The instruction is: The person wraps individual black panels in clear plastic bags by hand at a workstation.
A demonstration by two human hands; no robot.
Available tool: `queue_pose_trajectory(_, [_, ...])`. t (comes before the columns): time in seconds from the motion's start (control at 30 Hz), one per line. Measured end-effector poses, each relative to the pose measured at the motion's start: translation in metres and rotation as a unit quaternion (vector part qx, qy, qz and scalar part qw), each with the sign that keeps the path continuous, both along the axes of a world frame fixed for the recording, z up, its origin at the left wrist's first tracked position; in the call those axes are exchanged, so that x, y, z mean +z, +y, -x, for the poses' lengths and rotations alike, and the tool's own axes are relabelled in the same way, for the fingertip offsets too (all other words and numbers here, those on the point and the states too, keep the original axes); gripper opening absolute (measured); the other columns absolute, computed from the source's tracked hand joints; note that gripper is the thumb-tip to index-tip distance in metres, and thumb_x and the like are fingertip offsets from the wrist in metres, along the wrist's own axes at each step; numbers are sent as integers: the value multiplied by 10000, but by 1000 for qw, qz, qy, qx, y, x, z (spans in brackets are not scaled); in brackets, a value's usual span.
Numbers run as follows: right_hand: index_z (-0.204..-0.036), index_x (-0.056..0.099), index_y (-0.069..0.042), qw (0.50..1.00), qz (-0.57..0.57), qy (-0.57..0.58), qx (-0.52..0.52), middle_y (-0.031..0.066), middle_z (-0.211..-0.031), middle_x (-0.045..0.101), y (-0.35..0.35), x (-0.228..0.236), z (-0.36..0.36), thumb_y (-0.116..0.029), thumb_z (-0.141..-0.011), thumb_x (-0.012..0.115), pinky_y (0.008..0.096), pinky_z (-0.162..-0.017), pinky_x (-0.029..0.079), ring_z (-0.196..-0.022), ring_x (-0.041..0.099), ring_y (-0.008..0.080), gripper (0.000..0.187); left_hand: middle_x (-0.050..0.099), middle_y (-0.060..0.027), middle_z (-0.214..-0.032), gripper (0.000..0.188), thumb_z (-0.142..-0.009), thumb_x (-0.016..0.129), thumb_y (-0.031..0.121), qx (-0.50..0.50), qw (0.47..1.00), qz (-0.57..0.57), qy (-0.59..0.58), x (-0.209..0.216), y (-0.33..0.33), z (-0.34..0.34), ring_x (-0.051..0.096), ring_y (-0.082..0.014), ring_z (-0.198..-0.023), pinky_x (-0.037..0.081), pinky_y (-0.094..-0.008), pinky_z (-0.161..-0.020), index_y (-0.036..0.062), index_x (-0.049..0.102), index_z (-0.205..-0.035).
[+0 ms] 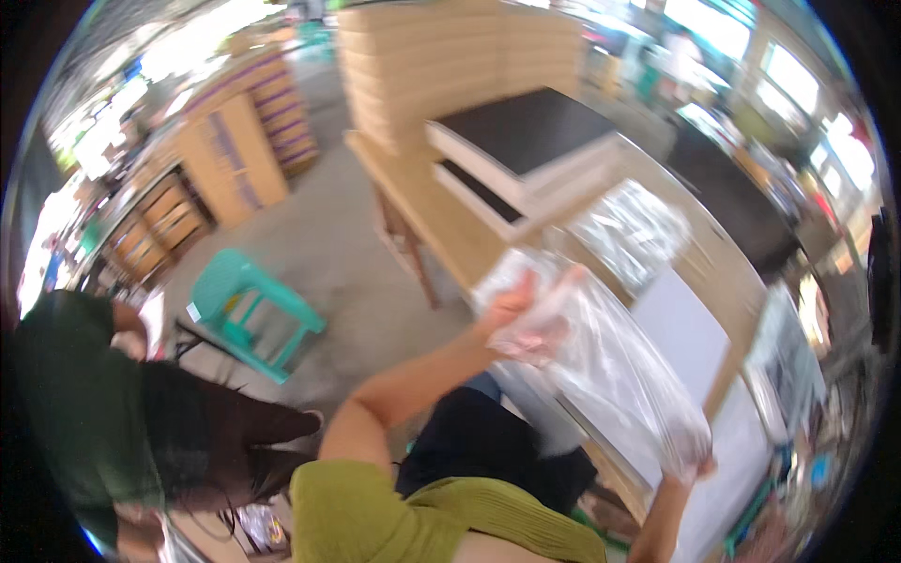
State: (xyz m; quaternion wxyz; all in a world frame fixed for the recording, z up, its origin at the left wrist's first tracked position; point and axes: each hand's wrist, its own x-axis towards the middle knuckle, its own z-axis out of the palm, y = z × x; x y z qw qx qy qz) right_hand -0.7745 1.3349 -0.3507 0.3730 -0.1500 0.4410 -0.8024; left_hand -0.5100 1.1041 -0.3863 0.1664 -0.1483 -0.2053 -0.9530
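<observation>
A large clear plastic bag is stretched slantwise in front of me, over the near part of the table. My left hand is closed on its upper left end, and some fingers show pinkish through the film. At the lower right end, my right hand grips the bag, its fingers partly covered by bunched plastic. Under and beside the bag lies a white flat sheet or panel. Just beyond it rests a crumpled pile of clear plastic. Blur hides the fine details.
Black-topped white panels are stacked on the table's far part, before tall stacked cartons. A green plastic stool stands on the floor at left. Another person in dark clothes is close on my left. More cartons stand behind.
</observation>
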Motion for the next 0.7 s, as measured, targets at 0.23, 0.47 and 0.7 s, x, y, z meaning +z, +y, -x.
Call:
queue_pose_trajectory(0.23, [-927, 622, 27, 913, -284, 273, -108, 56, -633, 510, 72, -67, 26, 15, -744, 536, 238, -534, 427, -575, 512, 146, 202, 574, -152, -877, 256, -785, 587, -12, 303, 657, 517, -458, -32, 40, 57, 590, -296, -725, 500, -363, -721, -18, 549, -1037])
queue_pose_trajectory(0.47, [-1085, 648, 46, 735, -443, 465, -216, 163, -884, 556, 91, -88, 17, -5, -718, 553, 383, -770, 463, -810, 567, 314, 382, 279, -281, -1324, 614, -728, 534, -83, 343, 515, 639, -457, -59, 93, 67, 412, -415, -1226, 369, -382, -1049, -69, 448, -1336])
queue_pose_trajectory(0.7, [-974, 674, 58, 732, -446, 479, -189, 173, -882, 606, 105, -65, 2, -9, -735, 548, 363, -692, 493, -805, 612, 292, 279, 343, -268, -1348, 559, -739, 499, -91, 297, 437, 707, -469, -21, 102, 53, 572, -396, -1052, 470, -363, -933, -42, 524, -1295])
